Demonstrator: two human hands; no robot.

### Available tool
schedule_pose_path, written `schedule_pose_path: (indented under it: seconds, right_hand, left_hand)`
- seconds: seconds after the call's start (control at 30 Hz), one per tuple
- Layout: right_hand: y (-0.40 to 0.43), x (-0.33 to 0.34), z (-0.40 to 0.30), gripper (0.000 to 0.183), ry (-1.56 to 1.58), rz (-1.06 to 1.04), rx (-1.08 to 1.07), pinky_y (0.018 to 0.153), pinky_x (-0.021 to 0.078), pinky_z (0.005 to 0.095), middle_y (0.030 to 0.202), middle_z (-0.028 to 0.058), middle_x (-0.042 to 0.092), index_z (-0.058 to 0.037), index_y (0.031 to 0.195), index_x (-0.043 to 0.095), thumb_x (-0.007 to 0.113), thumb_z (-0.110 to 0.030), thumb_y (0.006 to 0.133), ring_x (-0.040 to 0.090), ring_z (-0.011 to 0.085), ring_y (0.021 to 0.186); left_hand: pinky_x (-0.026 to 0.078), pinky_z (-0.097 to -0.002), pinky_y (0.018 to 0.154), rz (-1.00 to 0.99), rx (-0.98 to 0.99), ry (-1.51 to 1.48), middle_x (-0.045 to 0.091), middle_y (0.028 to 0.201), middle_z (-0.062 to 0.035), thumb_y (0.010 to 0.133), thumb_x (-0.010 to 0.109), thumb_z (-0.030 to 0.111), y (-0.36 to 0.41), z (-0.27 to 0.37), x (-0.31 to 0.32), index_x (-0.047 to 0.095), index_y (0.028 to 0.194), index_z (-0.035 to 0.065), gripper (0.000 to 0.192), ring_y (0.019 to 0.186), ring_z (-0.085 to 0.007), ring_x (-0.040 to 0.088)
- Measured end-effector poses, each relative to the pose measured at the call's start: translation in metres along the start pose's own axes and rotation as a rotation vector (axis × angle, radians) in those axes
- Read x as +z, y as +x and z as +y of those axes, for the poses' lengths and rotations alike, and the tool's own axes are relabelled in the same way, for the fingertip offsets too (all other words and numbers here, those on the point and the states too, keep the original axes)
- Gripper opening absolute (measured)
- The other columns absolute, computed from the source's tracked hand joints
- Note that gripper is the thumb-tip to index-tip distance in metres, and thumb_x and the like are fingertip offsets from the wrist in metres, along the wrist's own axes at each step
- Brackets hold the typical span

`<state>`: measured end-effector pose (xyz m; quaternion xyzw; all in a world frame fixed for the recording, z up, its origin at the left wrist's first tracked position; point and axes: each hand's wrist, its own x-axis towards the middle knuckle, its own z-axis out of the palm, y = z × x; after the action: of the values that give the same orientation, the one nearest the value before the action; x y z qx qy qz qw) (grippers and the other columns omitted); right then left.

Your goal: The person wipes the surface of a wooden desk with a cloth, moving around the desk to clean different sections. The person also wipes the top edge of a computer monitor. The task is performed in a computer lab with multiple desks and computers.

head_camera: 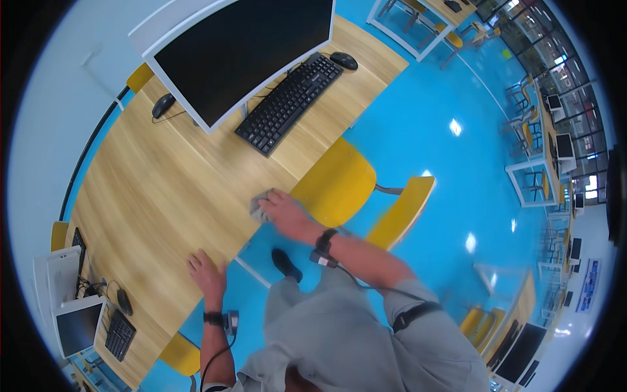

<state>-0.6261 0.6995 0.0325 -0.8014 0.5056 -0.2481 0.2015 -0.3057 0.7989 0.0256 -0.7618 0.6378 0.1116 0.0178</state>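
Note:
A grey cloth (261, 206) lies bunched at the near edge of a wood-grain desk (161, 181), under the fingers of my right hand (284, 210), which grips it. My left hand (208, 277) rests on the same desk near its edge, fingers spread and holding nothing. Beyond my right hand stand a black keyboard (290, 103), a white-framed monitor (245, 44) with a dark screen and a black computer mouse (344, 61). Both wrists wear black straps with small cabled devices.
A yellow chair (338, 181) stands against the desk beside my right hand. Another mouse (163, 105) lies left of the monitor. At the lower left are a second monitor (79, 326), a keyboard (120, 336) and a yellow chair (181, 354). More desks and chairs stand at the right.

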Motion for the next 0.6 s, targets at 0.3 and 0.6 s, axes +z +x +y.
schedule_pose_path:
  seconds: [0.3,0.6]
  right_hand:
    - [0.01,-0.065,0.089,0.051,-0.042,-0.034,0.044,0.107,0.0481,0.0476,0.136,0.0138,0.059,-0.0096,0.137,0.06,0.064,-0.004,0.086,0.052,0.0374,0.135]
    - [0.025,-0.118,0.168,0.05,-0.125,-0.006,0.053,0.103,0.0503,0.0451,0.128,0.0126,0.064,-0.0092,0.133,0.061,0.068,-0.006,0.084,0.057,0.0353,0.127]
  left_hand:
    - [0.034,-0.0556,0.119,-0.033,0.03,-0.122,0.039,0.158,-0.0331,0.085,0.082,0.04,-0.032,0.073,-0.002,0.049,0.151,0.0004,0.084,0.146,-0.053,0.036]
    - [0.042,-0.0506,0.115,-0.211,-0.021,-0.294,0.057,0.146,-0.0266,0.088,0.08,0.047,-0.104,0.125,0.016,0.056,0.146,0.0032,0.077,0.139,-0.044,0.05]
